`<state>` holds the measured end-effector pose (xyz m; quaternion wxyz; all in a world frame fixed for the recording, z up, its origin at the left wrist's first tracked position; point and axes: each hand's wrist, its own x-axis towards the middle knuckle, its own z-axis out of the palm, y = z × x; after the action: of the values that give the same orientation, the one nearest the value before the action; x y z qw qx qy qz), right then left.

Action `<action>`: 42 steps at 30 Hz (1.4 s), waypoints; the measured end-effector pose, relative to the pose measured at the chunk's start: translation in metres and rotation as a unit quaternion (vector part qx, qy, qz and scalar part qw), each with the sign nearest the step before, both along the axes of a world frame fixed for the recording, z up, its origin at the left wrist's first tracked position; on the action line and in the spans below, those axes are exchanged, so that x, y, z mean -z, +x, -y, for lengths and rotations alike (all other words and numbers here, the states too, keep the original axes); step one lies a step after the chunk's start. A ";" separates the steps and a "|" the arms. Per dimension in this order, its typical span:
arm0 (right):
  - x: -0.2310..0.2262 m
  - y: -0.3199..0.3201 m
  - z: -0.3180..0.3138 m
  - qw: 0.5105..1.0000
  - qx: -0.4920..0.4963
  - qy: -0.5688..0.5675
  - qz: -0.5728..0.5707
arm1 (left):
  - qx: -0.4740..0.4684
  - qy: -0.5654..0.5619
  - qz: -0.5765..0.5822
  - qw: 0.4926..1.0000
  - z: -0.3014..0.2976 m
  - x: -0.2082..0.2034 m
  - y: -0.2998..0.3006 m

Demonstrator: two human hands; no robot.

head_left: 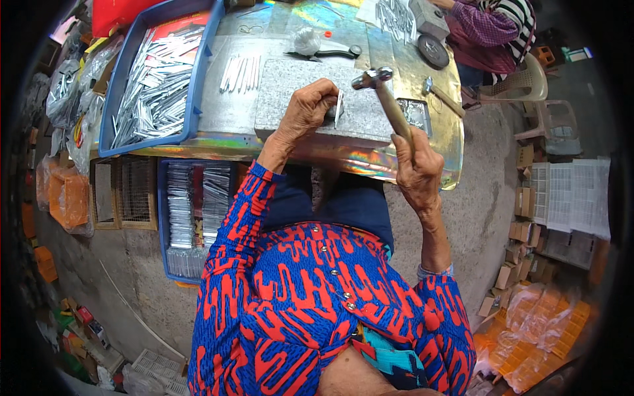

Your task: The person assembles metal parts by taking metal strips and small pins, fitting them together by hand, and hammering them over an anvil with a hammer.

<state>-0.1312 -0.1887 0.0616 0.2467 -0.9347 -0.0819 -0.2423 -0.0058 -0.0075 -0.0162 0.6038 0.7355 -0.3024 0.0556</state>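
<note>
My left hand is closed in a pinch on a thin silvery metal strip, which stands upright over a speckled grey stone block. My right hand grips the wooden handle of a hammer. The hammer's metal head is raised, to the right of the strip and apart from it. Left of the block, several similar metal strips lie side by side on the shiny metal-covered table. Something dark shows beneath the left fingertips, but I cannot make out what it is.
A blue tray heaped with metal strips stands at the table's left. Beyond the block lies a black-handled tool; a second hammer and small dark tray are at right. Below, another blue crate holds strips. A person sits far right.
</note>
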 end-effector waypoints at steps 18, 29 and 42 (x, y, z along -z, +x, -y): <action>0.031 0.004 0.000 0.977 0.025 0.208 -0.034 | 0.005 0.018 -0.015 1.000 0.000 0.000 -0.001; 0.059 -0.012 0.008 0.842 0.036 0.434 -0.318 | -0.072 0.040 0.132 0.988 0.006 -0.006 -0.005; 0.013 0.043 -0.024 0.909 -0.076 0.372 -0.172 | 0.078 -0.277 -0.383 0.878 -0.007 -0.029 -0.023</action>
<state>-0.0885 -0.1647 0.0481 0.6045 -0.7933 -0.0132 -0.0713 -0.0286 -0.0001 0.0125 0.8537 0.4764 -0.0760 -0.1962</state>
